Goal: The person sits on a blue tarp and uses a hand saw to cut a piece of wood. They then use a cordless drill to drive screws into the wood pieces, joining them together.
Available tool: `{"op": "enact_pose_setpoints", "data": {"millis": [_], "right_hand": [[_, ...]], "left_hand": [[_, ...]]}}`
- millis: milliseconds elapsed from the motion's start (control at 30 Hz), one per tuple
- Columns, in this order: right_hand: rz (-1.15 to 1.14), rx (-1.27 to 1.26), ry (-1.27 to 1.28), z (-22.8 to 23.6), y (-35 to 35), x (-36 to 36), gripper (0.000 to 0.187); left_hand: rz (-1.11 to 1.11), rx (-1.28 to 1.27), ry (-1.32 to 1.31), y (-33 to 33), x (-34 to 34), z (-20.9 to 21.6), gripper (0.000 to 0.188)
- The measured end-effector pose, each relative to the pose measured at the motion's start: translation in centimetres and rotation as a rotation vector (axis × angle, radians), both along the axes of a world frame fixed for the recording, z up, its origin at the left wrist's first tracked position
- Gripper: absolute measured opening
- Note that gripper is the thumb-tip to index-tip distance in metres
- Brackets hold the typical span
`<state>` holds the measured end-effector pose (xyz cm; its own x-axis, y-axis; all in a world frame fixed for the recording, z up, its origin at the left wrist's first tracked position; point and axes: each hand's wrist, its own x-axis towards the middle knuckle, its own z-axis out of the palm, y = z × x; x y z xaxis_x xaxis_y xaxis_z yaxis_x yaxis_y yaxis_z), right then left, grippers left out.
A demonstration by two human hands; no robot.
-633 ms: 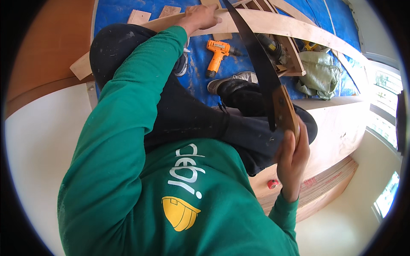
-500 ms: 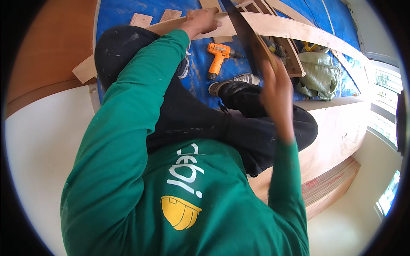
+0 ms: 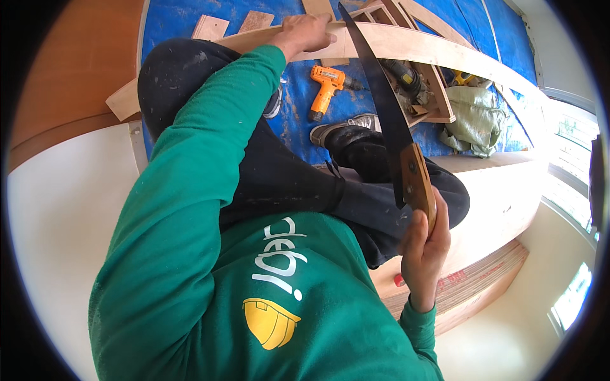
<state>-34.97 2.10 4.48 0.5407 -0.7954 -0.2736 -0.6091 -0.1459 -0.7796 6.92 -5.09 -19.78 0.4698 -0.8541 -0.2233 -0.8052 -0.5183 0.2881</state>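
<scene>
In my right hand (image 3: 424, 247) is a handsaw (image 3: 382, 95), gripped by its wooden handle. The dark blade points away from me, its far end against a long curved strip of plywood (image 3: 413, 43). My left hand (image 3: 306, 33) is closed over that strip, a little left of the blade, with the fingers wrapped on its edge. The strip lies across my left knee and runs off to the right.
An orange cordless drill (image 3: 326, 89) lies on the blue tarp (image 3: 298, 130) near my shoes. A wooden toolbox (image 3: 438, 95) holds a dark power tool (image 3: 406, 79). Beside it sits a pale green sack (image 3: 475, 120). Wood offcuts (image 3: 257, 21) lie at the back; stacked boards (image 3: 486, 276) are at right.
My right hand has drawn the saw back toward me and down, so more of the blade and the handle shows. My left hand stays on the plywood strip.
</scene>
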Motion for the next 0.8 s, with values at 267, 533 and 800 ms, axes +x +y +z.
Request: {"op": "enact_pose_setpoints", "data": {"millis": [267, 533, 800], "right_hand": [[0.072, -0.31, -0.196, -14.9, -11.4, 20.2, 0.039], [0.005, -0.082, -0.027, -2.6, -1.1, 3.3, 0.038], [0.107, -0.225, -0.147, -10.2, -8.2, 14.8, 0.034]], "left_hand": [[-0.004, 0.05, 0.027, -0.2, 0.1, 0.9, 0.068], [0.007, -0.016, 0.038, 0.0, 0.3, -0.1, 0.063], [0.024, -0.002, 0.065, -0.2, 0.0, 0.6, 0.062]]}}
